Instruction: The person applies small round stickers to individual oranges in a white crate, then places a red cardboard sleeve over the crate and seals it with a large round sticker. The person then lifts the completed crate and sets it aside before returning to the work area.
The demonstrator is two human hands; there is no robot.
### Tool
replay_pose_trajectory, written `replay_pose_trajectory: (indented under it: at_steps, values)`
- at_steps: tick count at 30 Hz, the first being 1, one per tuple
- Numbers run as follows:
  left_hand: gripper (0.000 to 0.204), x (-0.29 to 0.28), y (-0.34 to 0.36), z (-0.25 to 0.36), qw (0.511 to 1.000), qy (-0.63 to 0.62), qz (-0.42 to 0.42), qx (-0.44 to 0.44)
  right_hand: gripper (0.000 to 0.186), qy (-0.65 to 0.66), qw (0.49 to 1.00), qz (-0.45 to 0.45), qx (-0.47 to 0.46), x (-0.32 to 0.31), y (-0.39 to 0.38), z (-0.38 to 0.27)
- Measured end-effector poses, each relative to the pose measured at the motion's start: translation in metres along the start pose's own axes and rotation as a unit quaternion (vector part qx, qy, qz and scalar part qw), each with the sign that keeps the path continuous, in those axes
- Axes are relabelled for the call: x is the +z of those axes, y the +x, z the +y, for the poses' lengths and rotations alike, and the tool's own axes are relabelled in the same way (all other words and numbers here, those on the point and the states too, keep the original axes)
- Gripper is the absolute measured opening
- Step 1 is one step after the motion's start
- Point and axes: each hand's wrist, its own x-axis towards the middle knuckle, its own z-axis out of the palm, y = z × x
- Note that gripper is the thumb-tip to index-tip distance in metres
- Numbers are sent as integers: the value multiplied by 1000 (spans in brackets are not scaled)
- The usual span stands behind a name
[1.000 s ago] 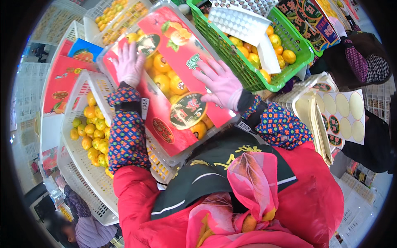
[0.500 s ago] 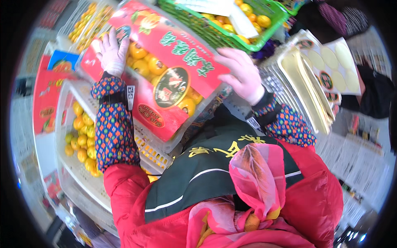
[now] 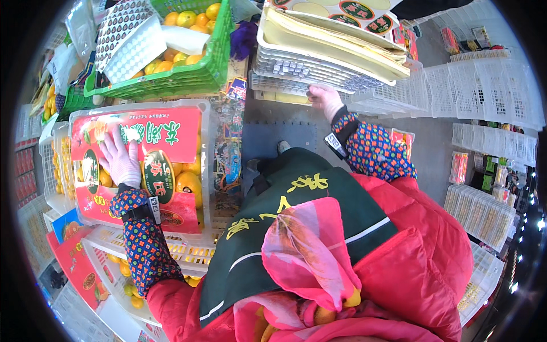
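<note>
My left hand (image 3: 121,161), in a pale pink glove, lies flat with fingers spread on a red printed cardboard cover (image 3: 102,196). This cover sits on a clear plastic crate (image 3: 206,171) of oranges (image 3: 189,185), which show through cutouts and along its right side. My right hand (image 3: 326,101), gloved alike, is beside the lower edge of a pale plastic basket (image 3: 307,71) holding yellowish paper sheets (image 3: 330,40). Its fingers are curled; whether anything is between them is hidden.
A green crate (image 3: 219,62) of oranges with sticker sheets (image 3: 128,43) on top stands beyond the covered crate. Another crate of oranges (image 3: 128,279) sits nearer at left, beside red cardboard covers (image 3: 77,265). Stacked clear crates (image 3: 484,94) line the right.
My view has turned right. The covered crate now sits squarer at the left. My right hand has left the cover and moved to the paper-filled basket; my left hand stays on the cover.
</note>
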Motion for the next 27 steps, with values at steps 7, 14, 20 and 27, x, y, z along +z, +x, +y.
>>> replay_pose_trajectory:
  at_steps: [7, 14, 20, 27]
  values:
    - [63, -91, -72, -24, 903, -426, 30, -56, 62, 16, 989, -3, 146, -8, 63, 29]
    - [68, -151, -200, -1, 879, -406, -43, -248, 45, 108, 980, 7, 165, 2, 99, 27]
    - [68, -174, -265, 9, 789, -442, -37, -425, 38, 139, 972, 32, 187, 2, 110, 26]
    - [62, -191, -276, 11, 810, -416, 20, -413, 42, 137, 972, 3, 189, -3, 120, 13]
